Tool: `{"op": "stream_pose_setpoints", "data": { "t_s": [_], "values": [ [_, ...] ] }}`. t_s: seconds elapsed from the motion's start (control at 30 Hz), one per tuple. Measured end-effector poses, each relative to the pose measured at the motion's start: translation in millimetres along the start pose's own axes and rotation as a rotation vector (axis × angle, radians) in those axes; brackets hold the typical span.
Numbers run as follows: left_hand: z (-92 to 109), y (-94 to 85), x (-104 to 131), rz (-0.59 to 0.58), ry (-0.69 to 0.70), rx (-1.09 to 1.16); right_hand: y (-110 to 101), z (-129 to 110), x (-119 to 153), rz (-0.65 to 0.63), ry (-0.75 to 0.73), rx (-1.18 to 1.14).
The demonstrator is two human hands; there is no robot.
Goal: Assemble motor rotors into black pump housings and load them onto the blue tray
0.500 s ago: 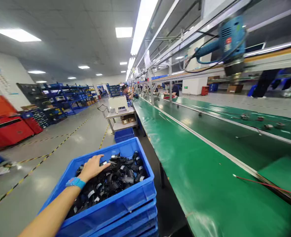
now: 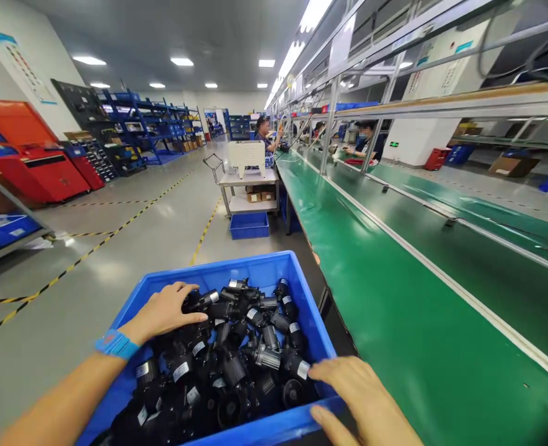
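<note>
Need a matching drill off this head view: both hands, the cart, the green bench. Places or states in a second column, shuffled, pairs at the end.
1. Left hand
2. Right hand
3. Cart
4. Bench

A. Carries a cream-coloured unit on top
B. At the near right corner of the blue bin
C. Runs away from the camera, to the right of the bin
D. Over the black parts on the left side of the bin

Pairs: 1-D, 2-B, 3-A, 4-C
</note>
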State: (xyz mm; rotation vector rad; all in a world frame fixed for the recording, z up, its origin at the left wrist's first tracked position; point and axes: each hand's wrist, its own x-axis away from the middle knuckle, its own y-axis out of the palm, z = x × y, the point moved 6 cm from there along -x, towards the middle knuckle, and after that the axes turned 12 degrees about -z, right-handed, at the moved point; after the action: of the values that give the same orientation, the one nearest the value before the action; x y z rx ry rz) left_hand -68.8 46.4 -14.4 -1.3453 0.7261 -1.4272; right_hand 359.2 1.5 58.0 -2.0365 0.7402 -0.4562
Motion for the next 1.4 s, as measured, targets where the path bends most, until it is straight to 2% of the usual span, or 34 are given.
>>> {"op": "stream_pose_setpoints", "data": {
  "t_s": [0.07, 0.13, 0.2, 0.27, 0.37, 0.47, 0.6, 0.67, 0.73, 0.8, 0.9, 0.97, 1.07, 1.17, 1.27, 1.4],
  "values": [
    [18, 10.6, 37, -0.087, 0.092, 0.047, 10, -9, -48, -0.176, -0.011, -0.011],
    [38, 30.9, 75, -0.325, 0.207, 0.137, 25, -15, -84, -0.324, 0.017, -0.021],
    [51, 45.2, 104, -0.454, 0.208, 0.189, 46, -21, -107, -0.478, 0.012, -0.026],
    [55, 55.4, 117, -0.488, 0.142, 0.199, 68, -28, -121, -0.600, -0.023, -0.010],
    [61, 68.0, 116, -0.456, 0.084, 0.153, 95, -33, -135, -0.707, -0.044, 0.111],
    [65, 77.1, 109, -0.391, 0.023, 0.040, 111, -44, -143, -0.717, -0.142, 0.270],
    [48, 74.1, 109, -0.279, -0.143, -0.065, 123, -62, -149, -0.709, -0.361, 0.380],
    [34, 75.9, 112, -0.357, -0.136, 0.002, 131, -67, -151, -0.740, -0.412, 0.418],
    [22, 79.7, 114, -0.460, -0.072, 0.095, 139, -71, -154, -0.776, -0.453, 0.442],
    [13, 81.3, 111, -0.485, -0.026, 0.177, 148, -72, -157, -0.798, -0.469, 0.439],
    [8, 83.1, 103, -0.461, 0.020, 0.366, 159, -68, -164, -0.772, -0.411, 0.361],
    [10, 86.6, 99, -0.502, 0.052, 0.571, 160, -62, -168, -0.752, -0.341, 0.247],
    [13, 92.2, 102, -0.579, 0.020, 0.952, 155, -49, -172, -0.729, -0.199, -0.012],
    [19, 97.9, 109, -0.609, -0.044, 1.283, 147, -41, -173, -0.722, -0.088, -0.246],
    [25, 102.1, 113, -0.564, -0.096, 1.324, 146, -43, -172, -0.790, -0.056, -0.336],
    [38, 99.5, 117, -0.485, 0.018, 1.189, 144, -49, -170, -0.838, -0.126, -0.358]
  ]
}}
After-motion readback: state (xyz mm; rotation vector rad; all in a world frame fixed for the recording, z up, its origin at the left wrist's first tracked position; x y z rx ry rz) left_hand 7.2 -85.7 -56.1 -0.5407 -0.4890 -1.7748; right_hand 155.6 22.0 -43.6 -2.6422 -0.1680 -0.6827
